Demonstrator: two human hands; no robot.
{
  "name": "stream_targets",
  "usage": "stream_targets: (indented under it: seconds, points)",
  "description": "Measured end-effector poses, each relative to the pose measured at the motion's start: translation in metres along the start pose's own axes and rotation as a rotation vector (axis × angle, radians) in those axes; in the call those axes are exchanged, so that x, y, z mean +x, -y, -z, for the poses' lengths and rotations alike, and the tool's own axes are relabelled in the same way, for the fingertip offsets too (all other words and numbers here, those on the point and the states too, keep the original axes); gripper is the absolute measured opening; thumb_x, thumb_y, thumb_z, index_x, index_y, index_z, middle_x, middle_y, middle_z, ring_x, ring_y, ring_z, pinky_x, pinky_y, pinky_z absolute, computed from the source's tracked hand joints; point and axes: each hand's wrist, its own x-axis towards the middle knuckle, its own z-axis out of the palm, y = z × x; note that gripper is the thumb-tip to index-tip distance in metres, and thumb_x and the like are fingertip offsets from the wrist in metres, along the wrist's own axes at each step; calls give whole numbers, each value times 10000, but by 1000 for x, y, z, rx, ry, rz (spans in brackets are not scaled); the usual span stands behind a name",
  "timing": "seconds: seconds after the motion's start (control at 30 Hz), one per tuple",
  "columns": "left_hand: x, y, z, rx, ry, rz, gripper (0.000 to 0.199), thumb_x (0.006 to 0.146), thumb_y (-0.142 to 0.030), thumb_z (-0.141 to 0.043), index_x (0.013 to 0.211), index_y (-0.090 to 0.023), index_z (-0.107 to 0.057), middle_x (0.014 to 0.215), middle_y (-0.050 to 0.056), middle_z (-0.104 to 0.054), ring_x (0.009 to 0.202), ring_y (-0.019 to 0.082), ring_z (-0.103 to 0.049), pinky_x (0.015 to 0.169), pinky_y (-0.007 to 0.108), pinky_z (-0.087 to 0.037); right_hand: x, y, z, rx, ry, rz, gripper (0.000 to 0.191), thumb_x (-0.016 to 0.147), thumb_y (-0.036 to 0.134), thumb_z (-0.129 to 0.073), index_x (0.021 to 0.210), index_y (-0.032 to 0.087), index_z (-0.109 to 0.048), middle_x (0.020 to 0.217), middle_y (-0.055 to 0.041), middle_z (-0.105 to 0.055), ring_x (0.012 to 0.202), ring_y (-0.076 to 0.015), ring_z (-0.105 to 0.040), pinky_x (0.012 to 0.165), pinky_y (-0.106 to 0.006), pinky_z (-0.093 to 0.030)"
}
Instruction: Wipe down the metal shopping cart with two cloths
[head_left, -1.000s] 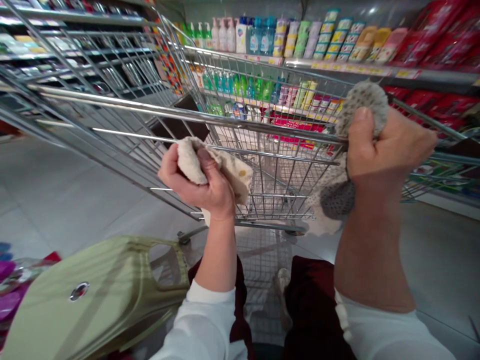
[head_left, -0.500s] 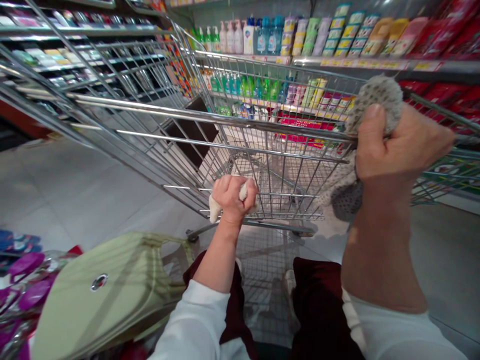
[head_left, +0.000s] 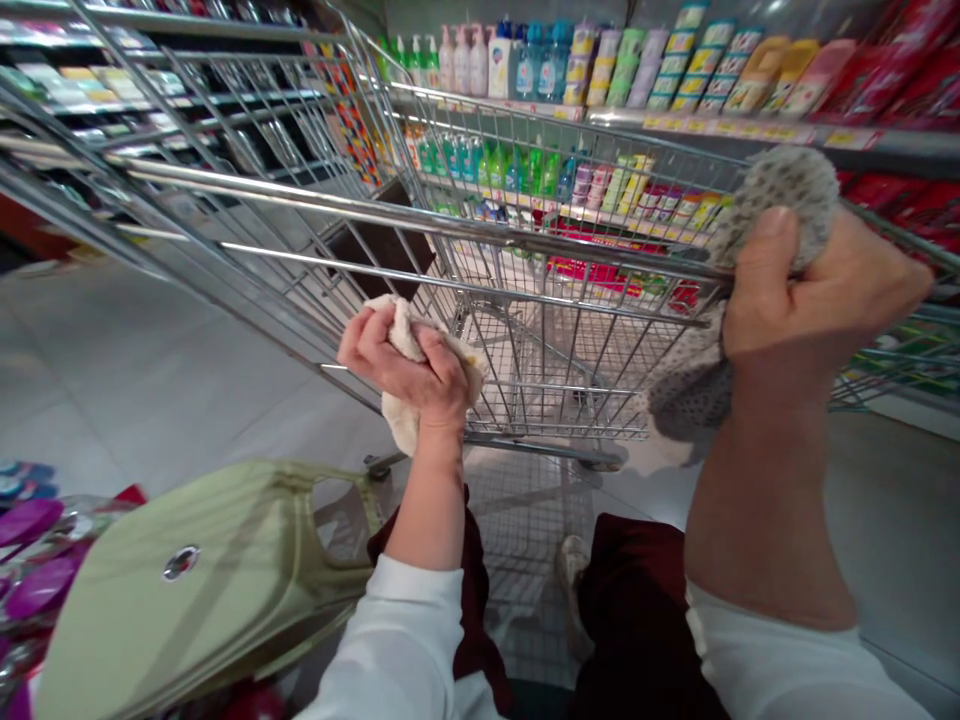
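A metal wire shopping cart [head_left: 480,228] stands in front of me. My left hand [head_left: 409,365] is closed around a bunched cream cloth [head_left: 401,425], close to the cart's lower end wires; whether the cloth touches them I cannot tell. Higher up at the right, my right hand [head_left: 817,285] grips a grey cloth with dark dots [head_left: 787,195] at the cart's top rail. Part of that cloth hangs down below the hand, beside the wires. The fingers of my right hand are mostly hidden behind the cloth; its thumb presses on it.
A pale green plastic stool [head_left: 187,570] stands at the lower left, beside purple items [head_left: 45,580]. Beyond the cart, shelves hold rows of bottles [head_left: 536,65] and red packs [head_left: 892,80]. Another shelf [head_left: 97,100] runs along the left. Tiled floor [head_left: 187,380] lies between.
My left hand has moved left and slightly up with the cream cloth, which shows more now. My right hand has shifted a little right with the grey cloth. The view has shifted slightly.
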Motion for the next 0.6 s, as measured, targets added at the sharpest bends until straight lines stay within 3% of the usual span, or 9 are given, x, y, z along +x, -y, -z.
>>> stream_targets:
  seconds: [0.2,0.37,0.43,0.5,0.53,0.6]
  points:
    - [-22,23,11,131,121,12,377,825,-377,-500,1116,-143,-555,1124,130,-493,1131,256,-506,1020,445,-432,0,1,-2,-49,-8,-6,691,968,554,-136,715,129,-620,633,-94,-582,629,-153,-539,623,-317,-165]
    - [-14,39,17,200,202,24,227,806,-408,-560,865,-189,-558,825,35,-542,830,192,-550,848,378,-472,0,0,-5,-35,-29,19,689,969,563,-133,711,138,-610,624,-83,-570,610,-153,-534,615,-308,-163]
    - [2,31,17,150,128,86,220,869,-411,-529,849,-191,-533,803,17,-514,765,160,-534,778,335,-476,0,-1,-6,-33,-44,29,698,972,563,-130,702,131,-606,618,-90,-572,611,-151,-539,614,-309,-164]
    - [24,19,18,72,-44,121,250,936,-418,-484,921,-174,-534,868,27,-518,797,148,-541,769,321,-487,0,-2,-6,-31,-56,33,703,980,559,-130,701,123,-607,624,-96,-581,623,-151,-549,616,-311,-167]
    - [35,14,19,47,-171,116,257,966,-408,-464,956,-161,-537,916,42,-530,840,147,-547,804,332,-495,0,-2,-5,-27,-62,36,706,983,557,-127,701,122,-605,628,-98,-584,629,-151,-554,619,-312,-170]
    - [54,12,22,91,-269,42,270,1000,-386,-450,1040,-150,-573,1024,75,-575,1009,169,-551,977,394,-472,0,-2,-4,-15,-63,41,701,990,548,-121,711,124,-604,641,-95,-588,646,-154,-562,626,-314,-180]
